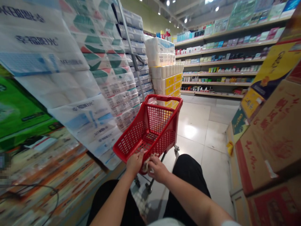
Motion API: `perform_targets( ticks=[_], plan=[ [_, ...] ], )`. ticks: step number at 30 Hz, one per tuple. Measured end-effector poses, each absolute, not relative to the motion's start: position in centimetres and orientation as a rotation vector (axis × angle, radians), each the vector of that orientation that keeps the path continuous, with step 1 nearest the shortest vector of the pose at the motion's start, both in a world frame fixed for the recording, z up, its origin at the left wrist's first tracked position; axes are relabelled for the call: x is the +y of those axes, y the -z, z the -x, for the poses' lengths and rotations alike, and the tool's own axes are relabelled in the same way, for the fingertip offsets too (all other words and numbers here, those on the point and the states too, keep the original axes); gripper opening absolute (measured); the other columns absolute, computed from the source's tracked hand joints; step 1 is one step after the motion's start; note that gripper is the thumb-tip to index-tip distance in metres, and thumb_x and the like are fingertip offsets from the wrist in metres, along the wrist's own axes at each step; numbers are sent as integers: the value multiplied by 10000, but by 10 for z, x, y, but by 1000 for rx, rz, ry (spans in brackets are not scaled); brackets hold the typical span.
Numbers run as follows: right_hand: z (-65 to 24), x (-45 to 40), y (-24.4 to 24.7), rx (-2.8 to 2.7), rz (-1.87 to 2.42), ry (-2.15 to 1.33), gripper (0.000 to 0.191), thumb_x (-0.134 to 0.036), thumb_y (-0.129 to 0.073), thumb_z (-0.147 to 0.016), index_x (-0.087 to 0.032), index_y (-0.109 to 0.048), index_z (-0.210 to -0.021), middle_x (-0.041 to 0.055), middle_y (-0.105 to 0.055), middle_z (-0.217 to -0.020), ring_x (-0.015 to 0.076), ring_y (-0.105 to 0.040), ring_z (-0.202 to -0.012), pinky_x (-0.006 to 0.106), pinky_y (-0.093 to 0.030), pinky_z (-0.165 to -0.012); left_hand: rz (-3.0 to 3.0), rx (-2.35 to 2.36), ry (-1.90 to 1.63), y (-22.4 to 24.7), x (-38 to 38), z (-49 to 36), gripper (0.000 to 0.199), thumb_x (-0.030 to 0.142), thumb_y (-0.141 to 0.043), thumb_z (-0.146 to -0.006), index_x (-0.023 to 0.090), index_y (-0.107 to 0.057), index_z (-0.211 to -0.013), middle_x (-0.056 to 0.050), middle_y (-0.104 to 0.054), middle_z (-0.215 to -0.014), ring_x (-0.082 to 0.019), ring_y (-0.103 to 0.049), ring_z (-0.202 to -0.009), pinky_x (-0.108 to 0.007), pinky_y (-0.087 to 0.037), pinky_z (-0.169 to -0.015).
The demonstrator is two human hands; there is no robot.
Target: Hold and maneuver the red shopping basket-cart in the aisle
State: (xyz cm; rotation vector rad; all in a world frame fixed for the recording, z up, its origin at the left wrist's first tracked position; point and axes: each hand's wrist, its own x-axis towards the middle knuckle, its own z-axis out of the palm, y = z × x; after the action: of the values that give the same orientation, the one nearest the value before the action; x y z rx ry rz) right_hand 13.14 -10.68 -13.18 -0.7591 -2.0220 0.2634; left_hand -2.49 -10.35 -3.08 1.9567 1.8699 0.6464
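Observation:
A red plastic shopping cart point(162, 138) stands between my knees, its perforated basket holding no goods that I can see. My left hand point(134, 163) is closed over the near rim, thumb on top. Just to its right, my right hand point(157, 169) pinches a crumpled off-white cloth point(146, 164) against the same edge. Part of the cloth is hidden behind the fingers. Under the basket, a caster wheel point(148, 187) shows near my legs.
Tall stacks of wrapped toilet paper point(80, 78) line the left side. Cardboard cartons point(277, 125) are piled on the right. Shelves of small boxes and bottles point(221, 59) stand at the back. Pale floor tiles point(195, 122) run between them. A black cable point(57, 197) hangs at lower left.

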Motion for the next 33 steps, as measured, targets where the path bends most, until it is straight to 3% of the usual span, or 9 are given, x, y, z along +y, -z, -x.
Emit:
perform_targets(
  ticks=[3, 8, 12, 17, 22, 27, 33],
  plan=[
    [-131, -104, 135, -2041, 720, -256, 146, -139, -551, -790, -200, -620, -904, 78, -572, -991, 196, -534, -913, 339, -501, -837, -1932, 1862, -659, 30, -100, 30, 586, 538, -217, -952, 250, -703, -1107, -50, -742, -1022, -189, -663, -1014, -288, -490, -880],
    [-132, -93, 116, -1918, 675, -113, 245, -112, -474, -864, -185, -606, -1058, 104, -571, -1053, 207, -524, -986, 407, -452, -955, -1936, 1808, -662, 28, -97, 37, 592, 544, -233, -945, 227, -708, -1103, -53, -744, -1007, -195, -663, -999, -281, -493, -868],
    [-138, -85, 108, -2014, 617, -44, 229, -92, -461, -883, -199, -650, -954, 73, -586, -960, 184, -537, -898, 340, -494, -872, -1954, 1875, -644, 27, -96, 40, 590, 526, -229, -951, 223, -721, -1064, -57, -743, -1001, -198, -665, -979, -279, -491, -836],
    [-143, -81, 108, -1882, 685, -22, 254, -127, -466, -900, -215, -658, -1041, 88, -565, -1120, 192, -537, -1049, 398, -425, -1021, -2069, 2058, -453, 32, -100, 34, 565, 526, -216, -959, 246, -706, -969, -54, -736, -945, -194, -672, -882, -271, -462, -731],
    [-152, -81, 113, -1998, 715, -88, 274, -133, -430, -909, -218, -666, -1018, 68, -579, -998, 173, -559, -945, 317, -516, -860, -2174, 2177, -313, 38, -107, 25, 514, 481, -172, -974, 247, -625, -1037, -52, -709, -1013, -189, -668, -836, -283, -432, -704],
    [-155, -81, 111, -1879, 697, -18, 289, -123, -458, -898, -200, -637, -1111, 104, -563, -1127, 200, -541, -1076, 372, -463, -982, -2171, 2185, -225, 36, -109, 26, 577, 499, -122, -971, 239, -637, -986, -65, -716, -968, -202, -664, -871, -302, -431, -736],
    [-155, -76, 116, -1898, 700, 3, 291, -110, -456, -888, -195, -636, -1101, 99, -566, -1116, 190, -545, -1053, 334, -482, -941, -2188, 2179, -204, 35, -109, 28, 622, 500, -99, -970, 216, -652, -963, -80, -724, -945, -218, -672, -884, -310, -445, -730]
  ],
)
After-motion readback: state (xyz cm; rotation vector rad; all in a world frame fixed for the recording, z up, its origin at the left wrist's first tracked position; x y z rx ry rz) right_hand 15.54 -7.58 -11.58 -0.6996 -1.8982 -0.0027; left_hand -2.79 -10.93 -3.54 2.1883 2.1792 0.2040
